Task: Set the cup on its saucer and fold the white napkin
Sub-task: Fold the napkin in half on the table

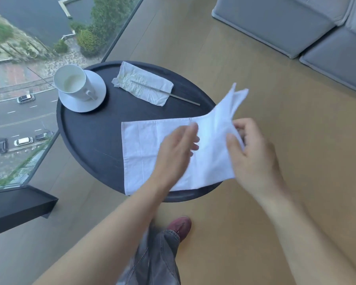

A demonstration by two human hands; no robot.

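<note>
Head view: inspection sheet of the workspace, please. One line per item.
Surface: round black tray table, raised rim, on a wooden floor.
Job's things: white cup upright on its saucer; white napkin partly flat, its right end lifted.
Clutter: crumpled paper wrapper with a thin metal stick lying on it.
Grippers: left hand open over the napkin; right hand pinching the lifted end.
Cables: nothing seen.
Surroundings: glass wall overlooking a street, grey cushions beyond.
</note>
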